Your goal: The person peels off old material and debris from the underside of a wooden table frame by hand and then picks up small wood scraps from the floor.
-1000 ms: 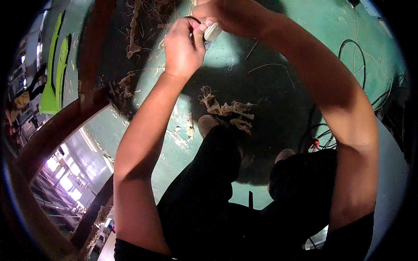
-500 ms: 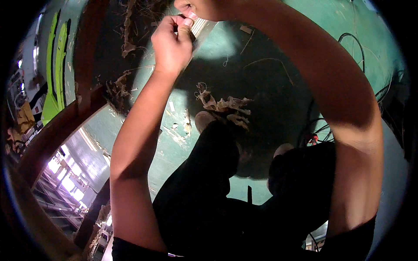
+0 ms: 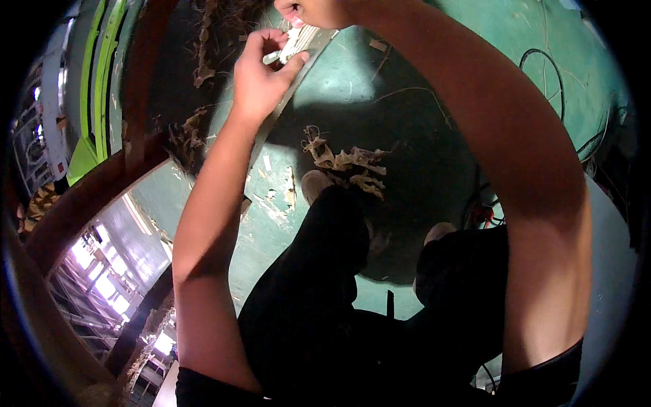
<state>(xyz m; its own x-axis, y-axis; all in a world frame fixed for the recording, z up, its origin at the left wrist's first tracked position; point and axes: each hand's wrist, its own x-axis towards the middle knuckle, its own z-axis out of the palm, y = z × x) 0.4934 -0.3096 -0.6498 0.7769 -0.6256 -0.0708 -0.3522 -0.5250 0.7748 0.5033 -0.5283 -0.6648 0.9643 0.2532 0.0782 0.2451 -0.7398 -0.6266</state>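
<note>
My left hand (image 3: 259,76) is raised near the top of the view, fingers pinched on a small pale strip (image 3: 293,46) that runs up toward the top edge. My right hand (image 3: 313,11) is at the very top, mostly cut off by the frame, and its fingers close on the same pale strip from above. Both forearms rise from the lower edge and arch toward each other. A thin grey rod or batten (image 3: 274,115) slants down beneath my left hand.
Below lies a green painted floor (image 3: 434,102) with scraps of dry fibre (image 3: 346,163). My dark trousers (image 3: 325,292) and light shoes (image 3: 313,184) stand on it. Black cables (image 3: 542,74) loop at the right. A brown curved rail (image 3: 81,203) and green boards (image 3: 95,88) are at the left.
Both hands have shifted up toward the top edge, the right hand now largely out of frame. The left hand keeps its pinch on the pale strip.
</note>
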